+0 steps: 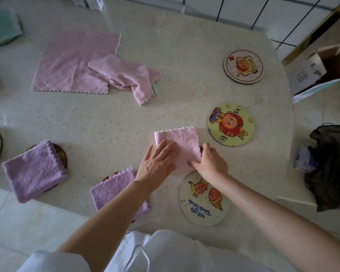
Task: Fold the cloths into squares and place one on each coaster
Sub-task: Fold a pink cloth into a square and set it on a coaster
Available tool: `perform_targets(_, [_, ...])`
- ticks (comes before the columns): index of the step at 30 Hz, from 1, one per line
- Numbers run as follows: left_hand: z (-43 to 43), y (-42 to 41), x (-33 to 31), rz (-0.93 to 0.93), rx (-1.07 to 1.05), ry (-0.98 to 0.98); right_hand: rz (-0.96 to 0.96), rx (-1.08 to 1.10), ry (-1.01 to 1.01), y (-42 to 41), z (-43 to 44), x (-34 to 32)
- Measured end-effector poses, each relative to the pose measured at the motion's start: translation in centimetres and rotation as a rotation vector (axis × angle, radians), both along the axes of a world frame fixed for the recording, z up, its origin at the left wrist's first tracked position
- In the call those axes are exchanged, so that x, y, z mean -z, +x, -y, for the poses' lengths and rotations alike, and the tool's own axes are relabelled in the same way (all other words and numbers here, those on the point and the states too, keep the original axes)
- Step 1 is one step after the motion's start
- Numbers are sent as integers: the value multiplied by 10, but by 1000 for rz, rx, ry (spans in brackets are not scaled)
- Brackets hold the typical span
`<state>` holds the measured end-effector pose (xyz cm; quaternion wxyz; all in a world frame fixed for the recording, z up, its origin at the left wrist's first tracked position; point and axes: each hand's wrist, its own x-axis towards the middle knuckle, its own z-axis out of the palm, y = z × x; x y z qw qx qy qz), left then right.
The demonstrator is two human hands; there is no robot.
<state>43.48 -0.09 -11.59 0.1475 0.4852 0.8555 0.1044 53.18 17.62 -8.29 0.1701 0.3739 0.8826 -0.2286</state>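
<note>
A pink cloth [182, 143], folded to a square, lies on the table near its front. My left hand [157, 163] presses flat on its left part with straight fingers. My right hand [211, 163] grips the cloth's right near corner, fingers curled at the edge. Three bare round coasters lie to the right: one [203, 205] just below the cloth, one [231, 124] beside it, one [243, 66] farther back. Two folded purple cloths [32, 169] [116, 190] sit on coasters at the front left.
An unfolded pink cloth [67, 61] and a crumpled pink one [130, 77] lie at the back. A green folded cloth [2, 26] sits far left. A black bag [330, 163] and a cardboard box [320, 69] stand beyond the table's right edge.
</note>
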Motion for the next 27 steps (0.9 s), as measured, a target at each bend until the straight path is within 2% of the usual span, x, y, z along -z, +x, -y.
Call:
perform_targets(4, [7, -11, 0, 32, -29, -58, 2, 71, -59, 5, -6, 2])
perform_targets(7, [8, -14, 0, 93, -129, -42, 13, 126, -114, 7, -10, 3])
perform_targets(14, [-13, -14, -22, 271, -693, 165, 54, 294, -336, 3, -16, 2])
perform_targets(15, [-18, -11, -26, 343, -785, 190, 51, 322, -382, 2, -16, 2])
perform_targets(18, [-33, -12, -28, 751, -1142, 191, 29, 462, -501, 0, -17, 2])
perform_targets(19, [-35, -13, -29, 860, -1199, 212, 32, 490, -524, -1, -18, 1])
perform_targets(24, [-37, -14, -38, 1098, -1184, 236, 96, 537, -613, 0, -24, -7])
perform_targets(27, [-33, -10, -41, 1206, -1199, 200, 66, 550, -630, 9, -26, -11])
